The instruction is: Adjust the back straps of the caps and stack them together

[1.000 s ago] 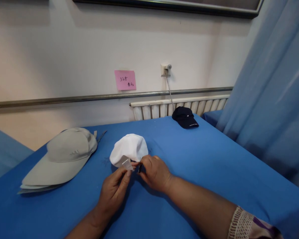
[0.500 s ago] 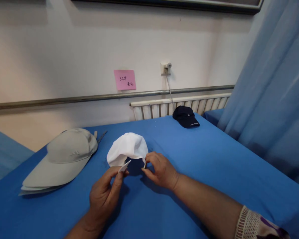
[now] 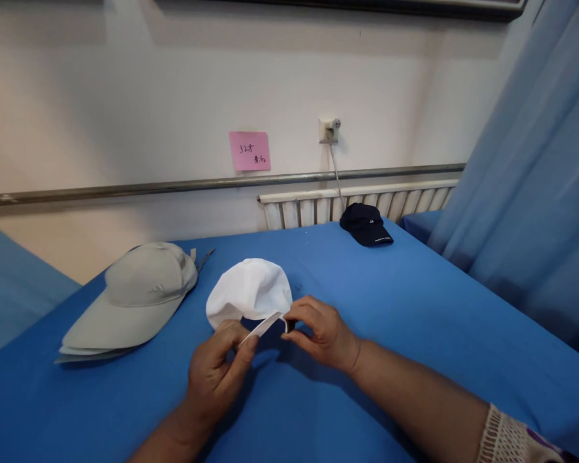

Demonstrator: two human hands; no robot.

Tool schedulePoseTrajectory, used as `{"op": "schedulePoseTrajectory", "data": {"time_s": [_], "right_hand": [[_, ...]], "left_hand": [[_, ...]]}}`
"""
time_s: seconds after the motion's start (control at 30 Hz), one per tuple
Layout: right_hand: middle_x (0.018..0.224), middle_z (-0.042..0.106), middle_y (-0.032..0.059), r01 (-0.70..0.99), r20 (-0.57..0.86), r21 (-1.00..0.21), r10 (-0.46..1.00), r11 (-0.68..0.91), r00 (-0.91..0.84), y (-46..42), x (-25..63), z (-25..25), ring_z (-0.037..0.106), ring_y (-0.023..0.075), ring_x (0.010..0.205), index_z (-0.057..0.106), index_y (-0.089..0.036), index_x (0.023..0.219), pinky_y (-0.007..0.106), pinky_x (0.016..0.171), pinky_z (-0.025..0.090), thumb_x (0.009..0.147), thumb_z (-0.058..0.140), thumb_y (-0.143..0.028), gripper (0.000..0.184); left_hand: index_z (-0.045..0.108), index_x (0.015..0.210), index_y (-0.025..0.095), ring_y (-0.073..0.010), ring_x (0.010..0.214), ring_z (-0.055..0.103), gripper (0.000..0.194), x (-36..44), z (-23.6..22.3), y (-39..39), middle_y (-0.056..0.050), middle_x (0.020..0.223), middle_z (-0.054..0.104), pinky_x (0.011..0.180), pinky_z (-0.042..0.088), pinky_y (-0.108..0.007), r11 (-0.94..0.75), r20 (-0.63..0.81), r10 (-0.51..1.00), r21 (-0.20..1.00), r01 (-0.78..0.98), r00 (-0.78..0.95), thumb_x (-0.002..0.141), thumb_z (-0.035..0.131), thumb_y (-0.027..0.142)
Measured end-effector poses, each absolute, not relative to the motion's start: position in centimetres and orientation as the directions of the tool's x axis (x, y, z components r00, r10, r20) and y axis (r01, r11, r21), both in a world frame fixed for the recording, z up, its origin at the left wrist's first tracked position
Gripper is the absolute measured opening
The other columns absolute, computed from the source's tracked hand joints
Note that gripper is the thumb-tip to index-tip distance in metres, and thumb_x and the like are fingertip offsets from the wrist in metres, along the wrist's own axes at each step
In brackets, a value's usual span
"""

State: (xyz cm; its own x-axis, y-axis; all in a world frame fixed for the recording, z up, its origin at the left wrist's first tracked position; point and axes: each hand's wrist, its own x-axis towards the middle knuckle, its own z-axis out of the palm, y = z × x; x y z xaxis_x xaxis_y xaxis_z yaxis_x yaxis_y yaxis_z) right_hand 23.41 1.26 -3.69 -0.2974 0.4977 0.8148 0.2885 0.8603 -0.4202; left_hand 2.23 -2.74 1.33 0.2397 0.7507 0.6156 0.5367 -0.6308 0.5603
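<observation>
A white cap (image 3: 251, 288) lies on the blue-covered table, its back opening facing me. My left hand (image 3: 222, 366) is closed, pinching the cap's white strap (image 3: 264, 326) between thumb and fingers. The strap slants up to the right, its tip close to the fingers of my right hand (image 3: 321, 331). That hand is closed too, pinching the cap's right edge by the opening, where a small dark piece (image 3: 290, 325) shows between thumb and forefinger. Whether the strap tip passes through anything there I cannot tell.
Stacked grey caps (image 3: 145, 289) sit on the left of the blue cloth (image 3: 318, 411). A navy cap (image 3: 367, 225) rests at the far right corner. Behind are a radiator (image 3: 313, 212), a metal rail (image 3: 174, 188) and a plugged-in socket (image 3: 328, 130). A blue curtain (image 3: 521, 193) hangs at right.
My left hand has moved right and brought the strap's end up to my right hand. The right hand keeps its pinch on the cap's edge. The view has shifted slightly.
</observation>
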Motion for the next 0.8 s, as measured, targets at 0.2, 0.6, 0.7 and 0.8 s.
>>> {"op": "schedulePoseTrajectory", "data": {"time_s": [0.2,0.6,0.7,0.8], "right_hand": [[0.093,0.065,0.0057,0.271,0.807,-0.459,0.525,0.846,-0.271,1.4,23.7,-4.1,0.062,0.0167,0.081,0.062,-0.022,0.108,0.03,0.072,0.055,0.09,0.069,-0.03,0.021],[0.096,0.062,0.0052,0.254,0.774,-0.501,0.559,0.828,-0.298,0.8,23.5,-4.1,0.062,0.0151,0.081,0.061,-0.021,0.108,0.029,0.075,0.055,0.09,0.068,-0.025,0.019],[0.096,0.062,0.005,0.257,0.764,-0.506,0.566,0.824,-0.311,0.8,23.6,-4.2,0.062,0.0151,0.082,0.061,-0.022,0.107,0.029,0.074,0.055,0.09,0.068,-0.025,0.018],[0.096,0.063,0.0046,0.261,0.748,-0.519,0.58,0.814,-0.323,0.9,23.6,-4.3,0.062,0.015,0.082,0.061,-0.022,0.106,0.028,0.074,0.055,0.091,0.067,-0.025,0.017]], "left_hand": [[0.066,0.077,0.018,-0.0121,0.056,0.055,0.018,1.9,0.5,-2.2,0.001,0.064,0.062,0.054,0.043,-0.022,-0.554,0.511,0.822,0.616,0.56,0.25,0.089,0.058,0.029],[0.055,0.059,0.019,-0.0129,0.054,0.053,0.027,2.1,0.6,-1.7,0.002,0.057,0.057,0.056,0.041,-0.025,-0.48,0.441,0.87,0.659,0.579,0.219,0.084,0.057,0.029],[0.055,0.059,0.019,-0.0138,0.055,0.054,0.027,2.1,0.9,-1.8,0.001,0.057,0.058,0.057,0.041,-0.026,-0.468,0.413,0.881,0.684,0.559,0.232,0.084,0.055,0.03],[0.055,0.058,0.019,-0.014,0.055,0.053,0.027,2.2,1.1,-1.8,0.001,0.057,0.058,0.057,0.041,-0.026,-0.46,0.379,0.888,0.701,0.545,0.262,0.083,0.055,0.031]]}}
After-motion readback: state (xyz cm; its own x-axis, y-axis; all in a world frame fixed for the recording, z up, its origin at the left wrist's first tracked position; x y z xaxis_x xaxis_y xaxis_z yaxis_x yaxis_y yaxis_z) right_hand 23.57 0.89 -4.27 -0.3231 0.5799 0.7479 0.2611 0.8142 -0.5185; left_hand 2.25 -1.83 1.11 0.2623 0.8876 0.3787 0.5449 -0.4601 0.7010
